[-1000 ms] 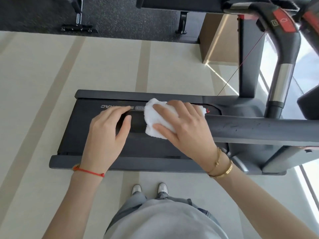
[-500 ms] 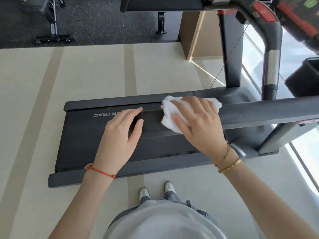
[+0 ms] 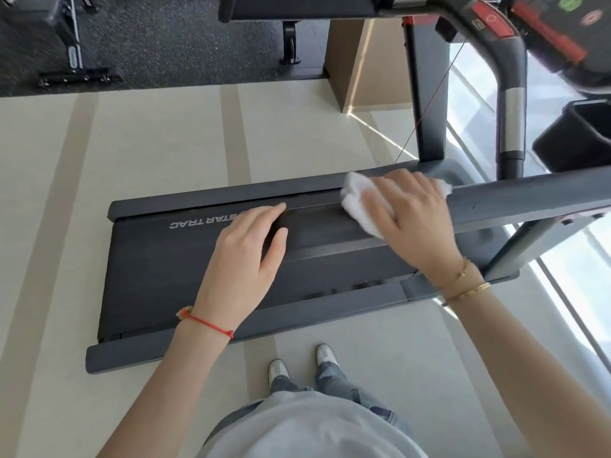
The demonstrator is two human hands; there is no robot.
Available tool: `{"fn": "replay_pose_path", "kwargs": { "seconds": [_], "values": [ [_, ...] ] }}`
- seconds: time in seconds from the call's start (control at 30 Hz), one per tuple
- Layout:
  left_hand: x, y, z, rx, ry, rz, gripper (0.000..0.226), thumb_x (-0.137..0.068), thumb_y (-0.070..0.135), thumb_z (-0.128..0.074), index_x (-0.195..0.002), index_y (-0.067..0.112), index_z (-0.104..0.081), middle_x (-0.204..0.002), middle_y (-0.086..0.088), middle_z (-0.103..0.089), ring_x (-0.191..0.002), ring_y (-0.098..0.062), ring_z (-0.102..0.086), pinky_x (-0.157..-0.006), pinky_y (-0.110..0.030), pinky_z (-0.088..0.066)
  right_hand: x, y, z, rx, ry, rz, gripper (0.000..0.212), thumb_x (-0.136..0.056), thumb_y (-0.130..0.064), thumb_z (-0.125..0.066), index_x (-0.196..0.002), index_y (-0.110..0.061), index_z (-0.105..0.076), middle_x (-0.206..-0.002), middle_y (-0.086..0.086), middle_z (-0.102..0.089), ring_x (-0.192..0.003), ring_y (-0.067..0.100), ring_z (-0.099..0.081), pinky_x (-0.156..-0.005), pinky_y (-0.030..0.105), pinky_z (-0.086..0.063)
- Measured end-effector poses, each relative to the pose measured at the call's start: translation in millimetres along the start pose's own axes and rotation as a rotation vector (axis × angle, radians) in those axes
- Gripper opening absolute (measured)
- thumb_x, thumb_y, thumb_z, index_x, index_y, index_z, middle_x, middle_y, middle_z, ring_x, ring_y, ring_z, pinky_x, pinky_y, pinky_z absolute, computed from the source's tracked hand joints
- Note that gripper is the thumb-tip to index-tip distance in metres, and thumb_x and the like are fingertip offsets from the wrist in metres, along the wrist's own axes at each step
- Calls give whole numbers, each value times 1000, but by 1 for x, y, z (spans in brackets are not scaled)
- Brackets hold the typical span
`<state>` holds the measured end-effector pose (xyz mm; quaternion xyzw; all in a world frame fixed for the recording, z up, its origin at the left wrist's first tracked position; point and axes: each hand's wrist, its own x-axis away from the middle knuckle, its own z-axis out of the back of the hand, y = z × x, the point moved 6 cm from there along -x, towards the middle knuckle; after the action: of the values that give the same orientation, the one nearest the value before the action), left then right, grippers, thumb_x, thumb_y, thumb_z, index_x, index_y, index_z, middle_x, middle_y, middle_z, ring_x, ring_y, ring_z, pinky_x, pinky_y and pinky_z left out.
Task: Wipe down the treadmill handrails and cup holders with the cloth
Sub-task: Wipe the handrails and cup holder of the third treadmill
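The near dark grey handrail (image 3: 529, 201) runs from the middle of the view to the right edge, above the treadmill belt (image 3: 158, 259). A white cloth (image 3: 355, 203) lies on it, and my right hand (image 3: 416, 223) presses it down with spread fingers. My left hand (image 3: 241, 259) holds the rail's free end, fingers along the far side and thumb on the near side. At the upper right, the far handrail (image 3: 510, 117) curves down with a silver section. A black cup holder (image 3: 582, 140) sits at the right edge.
The console (image 3: 562, 21) with red buttons is at the top right. A red safety cord (image 3: 426, 110) hangs beside the black upright (image 3: 426, 94). Gym equipment (image 3: 72, 61) stands on dark flooring at the top left. My shoes (image 3: 301, 365) are on the pale floor beside the deck.
My right hand has slid the cloth to the right along the rail, away from my left hand. The left hand stays on the rail's end.
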<state>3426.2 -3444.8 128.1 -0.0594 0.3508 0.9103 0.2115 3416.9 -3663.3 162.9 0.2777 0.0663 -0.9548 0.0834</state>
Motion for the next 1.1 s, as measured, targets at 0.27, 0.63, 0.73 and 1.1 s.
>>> {"fn": "replay_pose_path", "kwargs": {
  "seconds": [0.27,0.63,0.73,1.1],
  "values": [
    [-5,7,-1,2,-2,-15,31,-100,17,-45,-126,9,-59,-120,-2,-63,-110,-20,-57,-97,-36,-45,3,-56,-22,-79,-91,22,36,-101,-40,-41,-122,-22,-64,-110,8,-61,-92,30,-52,-88,41,-39],
    [-30,70,-41,-159,25,-24,27,-99,19,-51,-121,13,-65,-116,1,-68,-109,-20,-61,-105,-38,-37,22,56,6,-22,1,-26,34,-101,-35,-41,-113,-17,-66,-107,6,-63,-91,28,-55,-87,40,-41],
    [-41,94,-63,-185,35,-3,26,-99,22,-50,-119,16,-66,-114,3,-69,-108,-18,-62,-107,-41,-35,34,106,18,18,10,-68,30,-101,-32,-42,-110,-15,-65,-107,6,-62,-92,29,-53,-87,40,-38],
    [-68,162,-126,-226,112,59,23,-98,16,-45,-104,16,-68,-98,5,-70,-94,-19,-64,-97,-41,-39,42,139,19,-79,-76,140,36,-101,-40,-42,-127,-23,-61,-114,5,-59,-98,26,-51,-90,39,-39]
  ]
}}
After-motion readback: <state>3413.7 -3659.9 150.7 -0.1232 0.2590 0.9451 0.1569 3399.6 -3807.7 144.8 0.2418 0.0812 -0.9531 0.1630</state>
